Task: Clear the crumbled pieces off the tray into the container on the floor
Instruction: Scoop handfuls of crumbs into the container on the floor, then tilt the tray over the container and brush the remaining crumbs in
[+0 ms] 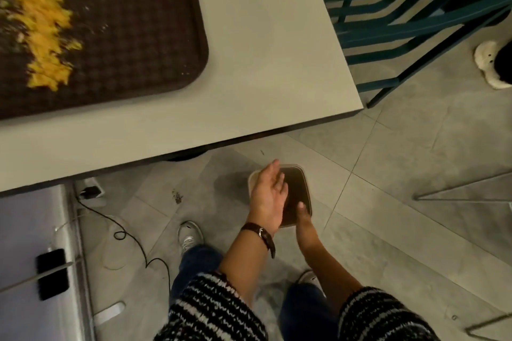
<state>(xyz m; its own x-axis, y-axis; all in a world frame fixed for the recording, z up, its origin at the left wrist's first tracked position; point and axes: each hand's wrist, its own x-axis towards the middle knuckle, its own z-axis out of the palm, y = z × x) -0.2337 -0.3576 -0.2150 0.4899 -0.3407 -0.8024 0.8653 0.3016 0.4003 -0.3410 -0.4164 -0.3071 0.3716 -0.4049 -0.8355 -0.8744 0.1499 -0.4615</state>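
A dark brown tray (pixel 177 36) lies on the white table at the upper left, and a blurred heap of yellow crumbled pieces (pixel 41 22) covers its left part. Below the table's edge, a square container (pixel 297 183) with a dark inside stands on the grey tiled floor. Both my hands hang over it. My left hand (pixel 270 196), with a wristwatch, is open, palm turned toward the container and fingers spread. My right hand (pixel 303 216) is seen edge-on beside it, its fingers straight and pointing down into the container, with nothing visible in it.
The white table (pixel 263 50) overhangs the floor near the container. A teal slatted chair (pixel 388 8) stands at the upper right, with someone's white shoe (pixel 490 66) beyond it. A black cable (pixel 133 235) runs across the floor at left, near my shoe (pixel 189 235).
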